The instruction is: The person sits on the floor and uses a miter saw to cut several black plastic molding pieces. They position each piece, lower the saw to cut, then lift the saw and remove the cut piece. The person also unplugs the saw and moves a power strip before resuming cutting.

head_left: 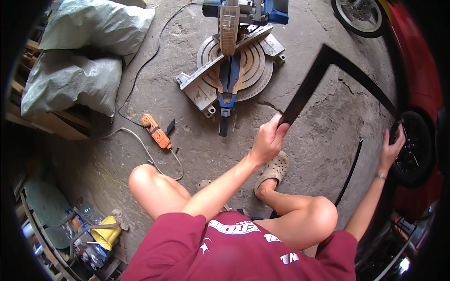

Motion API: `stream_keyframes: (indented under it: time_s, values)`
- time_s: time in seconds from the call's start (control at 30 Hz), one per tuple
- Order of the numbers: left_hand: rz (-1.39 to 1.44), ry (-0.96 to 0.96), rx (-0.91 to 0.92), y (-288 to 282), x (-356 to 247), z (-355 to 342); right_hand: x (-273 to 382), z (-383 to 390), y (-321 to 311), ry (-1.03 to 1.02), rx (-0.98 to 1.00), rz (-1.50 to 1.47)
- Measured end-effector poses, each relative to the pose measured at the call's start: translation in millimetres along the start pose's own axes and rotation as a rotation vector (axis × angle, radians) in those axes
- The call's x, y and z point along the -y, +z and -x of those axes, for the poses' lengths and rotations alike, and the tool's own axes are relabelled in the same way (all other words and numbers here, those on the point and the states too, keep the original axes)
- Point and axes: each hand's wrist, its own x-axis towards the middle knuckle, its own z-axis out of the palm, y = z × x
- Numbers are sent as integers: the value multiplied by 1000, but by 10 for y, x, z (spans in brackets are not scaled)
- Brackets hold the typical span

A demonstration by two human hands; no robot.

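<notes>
My hands hold a black L-shaped frame piece (307,86) up off the floor, its corner pointing away from me. My left hand (268,143) is wrapped round the end of its left arm. At the far end of the other arm, my right hand (393,146) grips with bent fingers. Whether the corner is joined or two strips merely meet there, I cannot tell. Beyond my left hand, a blue and grey mitre saw (227,100) stands on the concrete floor. A thin black strip (349,173) lies on the floor left of my right forearm.
An orange power strip (157,132) with cords lies left of the saw. Whitish sacks (75,82) are piled at the far left above wooden boards. A yellow container (107,232) sits among clutter at lower left. A red vehicle (419,61) and a black wheel (415,149) border the right side.
</notes>
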Motion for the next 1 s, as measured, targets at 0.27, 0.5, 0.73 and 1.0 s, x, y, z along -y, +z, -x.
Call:
stream_keyframes:
  time_s: [0.27,0.5,0.73,1.0]
  values:
    - [386,-200,-322,-250,235,1025,676,3651,-401,861,427,-151]
    - [285,-406,-548,-437,485,1449,2707,4495,-716,687,946,-551]
    - [320,-556,-607,-670,719,1778,3391,4362,-327,664,1385,-918]
    - [-809,54,-636,-1013,45,1036,3402,4465,25,416,1476,-747]
